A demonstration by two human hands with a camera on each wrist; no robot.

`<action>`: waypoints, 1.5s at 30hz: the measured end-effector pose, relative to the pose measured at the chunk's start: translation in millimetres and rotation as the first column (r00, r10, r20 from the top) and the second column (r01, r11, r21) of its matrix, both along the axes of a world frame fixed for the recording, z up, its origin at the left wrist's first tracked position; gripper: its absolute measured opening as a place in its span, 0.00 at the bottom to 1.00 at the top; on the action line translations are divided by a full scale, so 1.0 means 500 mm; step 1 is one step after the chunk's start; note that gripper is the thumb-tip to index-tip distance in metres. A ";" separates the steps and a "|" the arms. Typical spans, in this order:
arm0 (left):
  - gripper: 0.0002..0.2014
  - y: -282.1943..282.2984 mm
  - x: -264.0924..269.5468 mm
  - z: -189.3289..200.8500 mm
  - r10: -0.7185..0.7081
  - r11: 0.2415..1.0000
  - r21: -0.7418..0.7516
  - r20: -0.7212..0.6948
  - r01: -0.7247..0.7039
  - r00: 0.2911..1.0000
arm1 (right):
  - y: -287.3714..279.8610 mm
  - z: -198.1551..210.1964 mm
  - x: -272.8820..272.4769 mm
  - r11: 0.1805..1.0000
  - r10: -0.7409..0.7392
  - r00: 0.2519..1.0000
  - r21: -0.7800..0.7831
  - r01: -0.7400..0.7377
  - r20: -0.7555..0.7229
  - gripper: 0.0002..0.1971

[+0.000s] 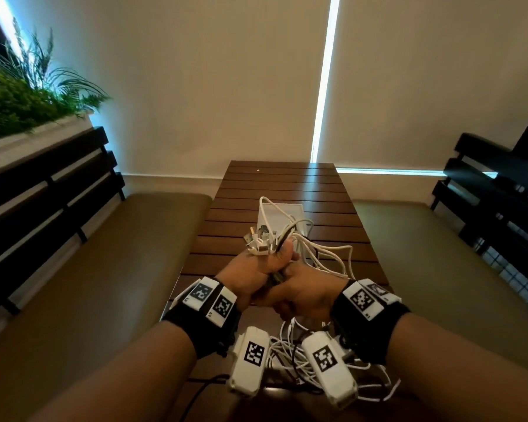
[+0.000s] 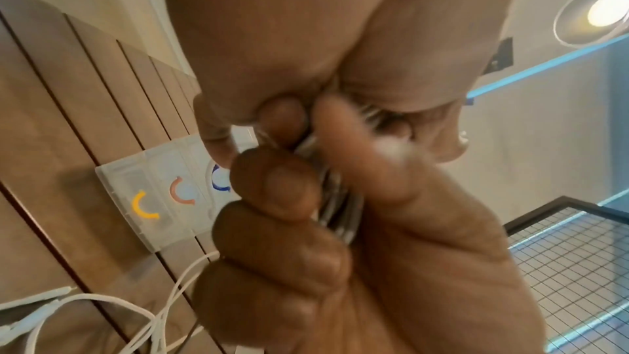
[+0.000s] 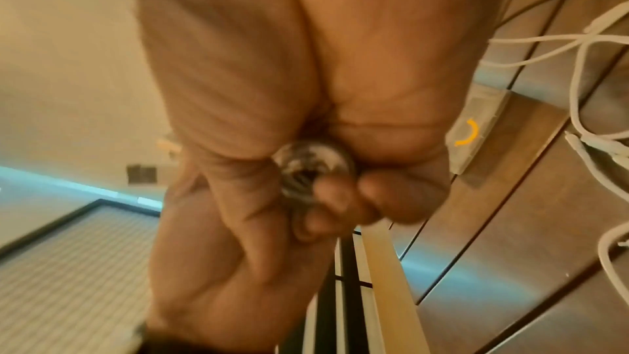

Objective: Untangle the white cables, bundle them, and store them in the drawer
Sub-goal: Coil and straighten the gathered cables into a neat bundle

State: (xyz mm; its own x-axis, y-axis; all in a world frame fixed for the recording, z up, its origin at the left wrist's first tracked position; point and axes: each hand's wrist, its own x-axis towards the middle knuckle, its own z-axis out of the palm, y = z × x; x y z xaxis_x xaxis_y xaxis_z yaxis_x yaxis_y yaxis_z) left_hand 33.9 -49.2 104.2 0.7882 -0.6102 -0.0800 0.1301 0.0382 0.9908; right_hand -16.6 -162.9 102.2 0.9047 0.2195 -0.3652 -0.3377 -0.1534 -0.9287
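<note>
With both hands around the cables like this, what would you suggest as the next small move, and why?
Probably slide the right hand along the white cables, gathering slack: the left hand already grips them below the plugs, while loose loops trail onto the table.

White cables point(image 1: 299, 239), gathered; drawer unit point(image 1: 282, 214) on table.

Several thin white cables were drawn together into one bunch held above the slatted wooden table point(image 1: 287, 184), their metal-tipped plug ends point(image 1: 261, 240) fanned out at the top; loose lengths looped off to the right and trailed in a tangle point(image 1: 287, 351) on the near tabletop. The drawer unit, small and translucent white, stood beyond the bunch; its three fronts bore yellow point(image 2: 144, 205), orange point(image 2: 182, 193) and blue point(image 2: 218, 179) curved handles.
</note>
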 end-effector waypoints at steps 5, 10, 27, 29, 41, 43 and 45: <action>0.20 -0.009 -0.004 0.005 -0.033 0.999 0.018 0.014 0.033 0.999 | 0.033 -0.005 0.004 0.957 -0.109 0.980 -0.251 0.149 0.164 0.12; 0.18 -0.013 -0.001 0.019 -0.030 0.999 -0.025 -0.008 0.030 1.000 | 0.047 0.000 0.014 0.889 -0.074 0.918 -0.391 0.238 0.390 0.15; 0.04 0.010 0.050 0.095 0.016 0.999 0.030 0.246 -0.024 0.969 | -0.061 0.228 0.016 0.559 0.426 0.904 -0.795 -0.237 0.029 0.08; 0.04 0.002 0.053 0.115 -0.021 0.991 0.129 0.324 -0.022 0.946 | -0.071 0.286 0.012 0.679 0.365 0.869 -0.734 -0.002 0.335 0.13; 0.06 -0.018 0.071 0.155 0.092 0.994 -0.079 0.290 -0.072 0.953 | -0.107 0.322 0.094 0.461 0.492 0.746 -0.861 0.214 0.449 0.16; 0.08 -0.021 0.075 0.160 0.153 0.979 -0.168 0.238 -0.115 0.959 | -0.106 0.305 0.100 0.620 0.403 0.745 -0.758 0.205 0.531 0.06; 0.09 -0.026 0.079 0.167 0.197 0.964 -0.218 0.206 -0.151 0.959 | -0.100 0.292 0.098 0.727 0.327 0.748 -0.659 0.190 0.577 0.04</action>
